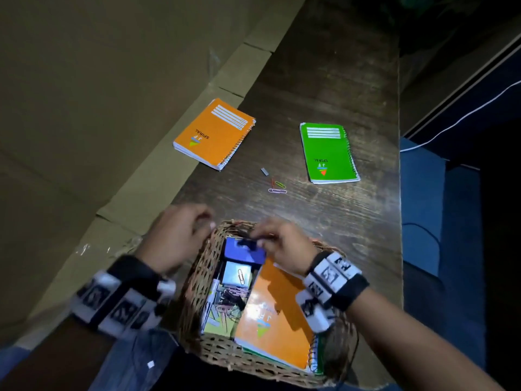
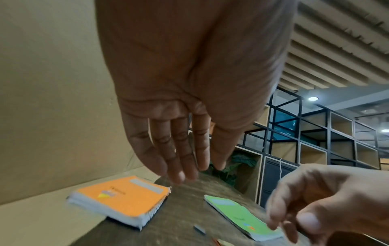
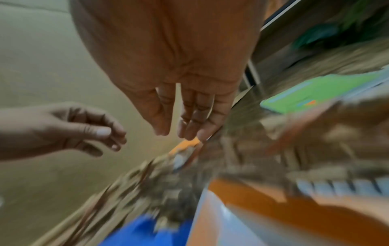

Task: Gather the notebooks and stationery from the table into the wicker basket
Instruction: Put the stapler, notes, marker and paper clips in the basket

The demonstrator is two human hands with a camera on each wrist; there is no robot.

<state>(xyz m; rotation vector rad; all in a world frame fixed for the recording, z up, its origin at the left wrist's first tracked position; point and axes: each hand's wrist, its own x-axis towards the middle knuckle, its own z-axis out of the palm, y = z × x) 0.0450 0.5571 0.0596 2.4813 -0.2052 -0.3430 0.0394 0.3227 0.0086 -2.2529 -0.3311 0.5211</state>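
Observation:
The wicker basket (image 1: 197, 277) stands at the near edge of the table and holds an orange notebook (image 1: 276, 320), a blue pad (image 1: 239, 252) and loose clips. My right hand (image 1: 262, 235) hovers over the basket's far end, fingers relaxed and empty in the right wrist view (image 3: 179, 133); a small dark thing lies on the blue pad just below them. My left hand (image 1: 207, 224) hangs by the basket's far-left corner, holding nothing (image 2: 189, 173). Farther out on the table lie another orange notebook (image 1: 214, 134), a green notebook (image 1: 328, 152), coloured paper clips (image 1: 277, 187) and a small grey staple block (image 1: 265, 171).
Cardboard sheeting (image 1: 84, 108) runs along the table's left side, under the orange notebook's corner. The table's right edge (image 1: 400, 193) drops to a blue seat (image 1: 423, 221) with a white cable (image 1: 465, 117). Dark shelving (image 2: 315, 141) stands beyond the far end.

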